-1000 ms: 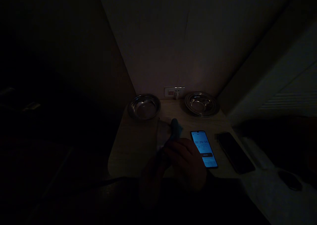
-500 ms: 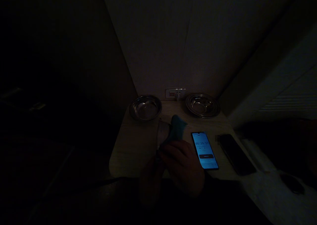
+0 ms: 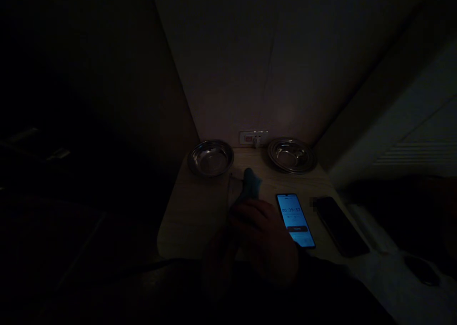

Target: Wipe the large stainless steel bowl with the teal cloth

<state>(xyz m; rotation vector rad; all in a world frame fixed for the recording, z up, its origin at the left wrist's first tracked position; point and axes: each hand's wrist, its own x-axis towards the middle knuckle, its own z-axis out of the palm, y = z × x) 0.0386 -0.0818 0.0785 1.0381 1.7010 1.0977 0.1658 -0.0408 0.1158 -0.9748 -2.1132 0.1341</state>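
working over the table (image 3: pixel 193 220), right hand (image 3: pixel 266 234) curled tight, left hand (image 3: pixel 217 263) too dark to tell. i'd brace the pale dish-like thing (image 3: pixel 234 188) just past both hands, then press flat the blue cloth (image 3: pixel 252 184) the right hand's gripping.

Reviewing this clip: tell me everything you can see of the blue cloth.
The blue cloth looks soft and is bunched up, with a rounded upper end and a pointed corner jutting out to the right. The right hand grips its lower part, which is hidden under the fingers. It shows just right of a pale object, partly overlapping it in view, and left of the lit phone. Weave and any wetness are too dark to tell.
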